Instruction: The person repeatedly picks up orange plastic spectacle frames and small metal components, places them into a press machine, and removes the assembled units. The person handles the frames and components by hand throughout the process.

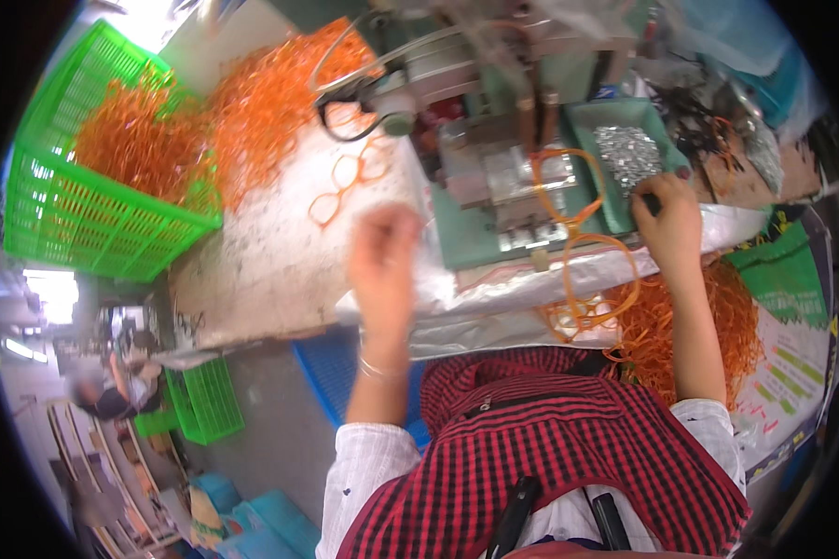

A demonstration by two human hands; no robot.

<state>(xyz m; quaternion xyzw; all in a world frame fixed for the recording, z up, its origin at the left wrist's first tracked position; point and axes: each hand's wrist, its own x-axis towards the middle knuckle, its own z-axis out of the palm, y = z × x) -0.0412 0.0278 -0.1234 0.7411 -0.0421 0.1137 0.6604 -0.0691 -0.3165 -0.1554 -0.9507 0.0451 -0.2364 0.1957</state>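
Upper left, a green basket (pixel 84 224) holds orange frames (pixel 130 140). Upper right, a tray (pixel 592 126) holds metal bits (pixel 629 154); right hand (pixel 669 219) fingers reach in, grip unclear. Left hand (pixel 382 265) blurred, cannot tell.

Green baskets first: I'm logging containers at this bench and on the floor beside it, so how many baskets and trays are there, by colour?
Green baskets: 2, one on the bench holding orange frames, one on the floor.
Blue basket: 1
Teal tray of small metal parts: 1
Total: 4

Speckled worktable (pixel 270 252), grey floor (pixel 280 438), green crates (pixel 205 401), bright daylight at left.
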